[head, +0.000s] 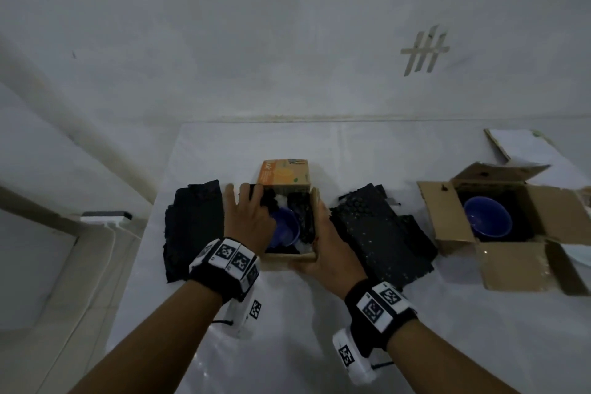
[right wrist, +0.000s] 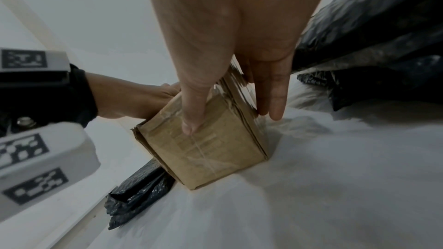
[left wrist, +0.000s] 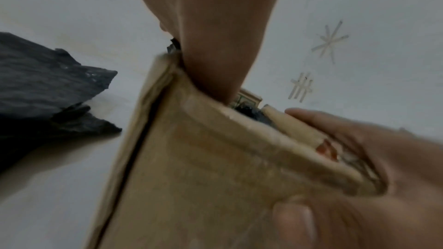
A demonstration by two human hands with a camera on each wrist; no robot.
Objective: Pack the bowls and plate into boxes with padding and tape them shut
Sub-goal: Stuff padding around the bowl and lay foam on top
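Note:
A small cardboard box [head: 287, 257] [left wrist: 191, 177] [right wrist: 208, 150] stands at the table's centre with its flaps up. Inside it lie a blue bowl [head: 286, 229] and black padding. My left hand [head: 249, 214] [left wrist: 215, 35] lies with straight fingers on the box's left edge and the padding there. My right hand [head: 326, 243] [right wrist: 239, 54] braces the near right corner, its thumb on the near face and its straight fingers along the right side. A second box [head: 511, 269] stands open at the right and holds another blue bowl [head: 487, 217] in black padding.
Black bubble-wrap sheets lie left [head: 195, 224] [left wrist: 48, 86] and right [head: 380, 233] of the small box. A flat white carton [head: 524, 147] sits at the back right. Tape strips [head: 423, 53] stick to the wall. The table's left edge drops off beside a white ledge [head: 105, 217].

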